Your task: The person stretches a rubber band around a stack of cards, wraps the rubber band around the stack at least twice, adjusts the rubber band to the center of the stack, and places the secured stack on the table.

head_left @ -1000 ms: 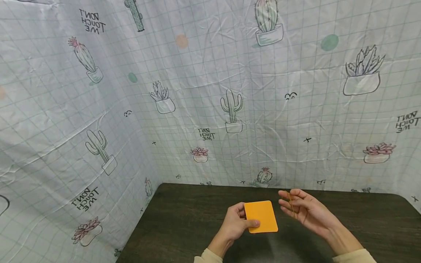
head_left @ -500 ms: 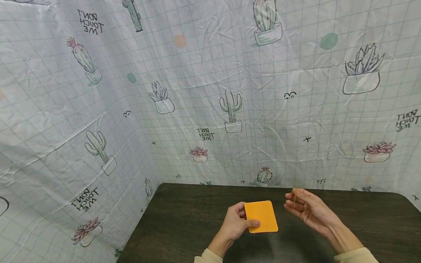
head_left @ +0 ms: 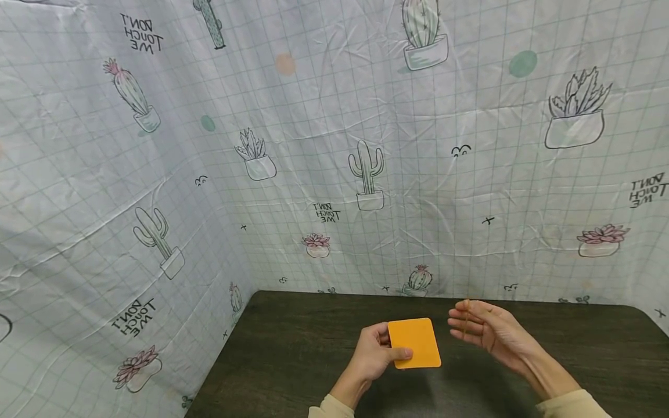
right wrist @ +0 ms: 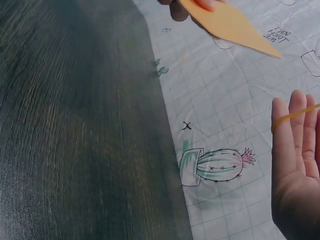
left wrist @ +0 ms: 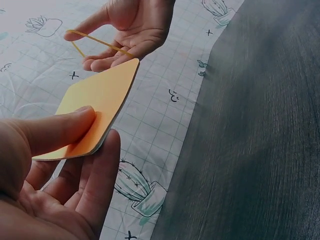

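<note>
A flat orange square card (head_left: 420, 337) with rounded corners is gripped by my left hand (head_left: 372, 355), the thumb on its face and the fingers behind it. Its thin pale edge shows in the left wrist view. To the right, apart from the card, my right hand (head_left: 496, 334) is raised with its fingers fairly straight. A thin yellow rubber band (left wrist: 100, 41) is looped around that hand, spanning from the thumb to the outer fingers. In the right wrist view the band crosses the extended fingers (right wrist: 284, 140), partly cut off by the frame edge.
Both hands are above a dark wood-grain table (head_left: 292, 342). White grid-patterned cloth (head_left: 313, 116) printed with cacti hangs behind it and along the left side. The table's back edge meets the cloth just beyond the hands.
My right hand has shifted slightly right; its fingers drew in towards the thumb, then spread again, lengthening the band. My left hand and the card have hardly moved.
</note>
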Available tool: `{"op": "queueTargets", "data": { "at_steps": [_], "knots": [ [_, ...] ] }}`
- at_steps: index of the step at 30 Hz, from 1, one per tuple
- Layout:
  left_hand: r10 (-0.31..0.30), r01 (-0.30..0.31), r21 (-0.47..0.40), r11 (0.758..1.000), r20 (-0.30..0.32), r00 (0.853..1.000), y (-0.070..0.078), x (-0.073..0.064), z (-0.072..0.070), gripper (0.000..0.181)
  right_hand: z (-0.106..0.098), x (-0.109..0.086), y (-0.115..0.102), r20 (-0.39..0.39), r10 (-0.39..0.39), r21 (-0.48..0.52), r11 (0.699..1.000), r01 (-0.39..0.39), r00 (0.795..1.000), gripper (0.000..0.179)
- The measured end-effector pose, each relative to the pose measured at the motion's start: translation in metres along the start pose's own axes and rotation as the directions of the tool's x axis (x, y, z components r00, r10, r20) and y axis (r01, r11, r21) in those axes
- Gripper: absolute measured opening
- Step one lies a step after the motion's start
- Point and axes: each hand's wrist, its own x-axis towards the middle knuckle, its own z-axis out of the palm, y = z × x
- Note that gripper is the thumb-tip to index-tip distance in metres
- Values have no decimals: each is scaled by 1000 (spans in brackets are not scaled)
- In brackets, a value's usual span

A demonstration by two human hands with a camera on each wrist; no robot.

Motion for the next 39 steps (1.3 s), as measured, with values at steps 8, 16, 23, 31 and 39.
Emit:
{"op": "queueTargets", "data": {
  "at_steps": [8, 16, 23, 31, 39],
  "knots": [
    [3, -3, 8, 1000, -15, 1000, 0, 1, 1, 30, 0, 4, -2, 34, 39, -104, 994, -35, 999, 30],
    [9, -9, 0, 1000, 11, 1000, 0, 2, 2, 30, 6, 9, -6, 19, 112, -255, 961, -103, 994, 25],
    [6, -6, 11, 1000, 16, 1000, 1, 3, 3, 30, 13, 18, -8, -49, 150, -411, 898, -157, 987, 31],
    [17, -18, 31, 999, 22, 1000, 3, 4, 4, 28, 23, 28, -9, -73, 178, -485, 854, -191, 981, 41],
    [19, -19, 25, 999, 17, 1000, 5, 4, 4, 26, 30, 34, -3, -60, 188, -511, 838, -192, 980, 41]
  ]
}}
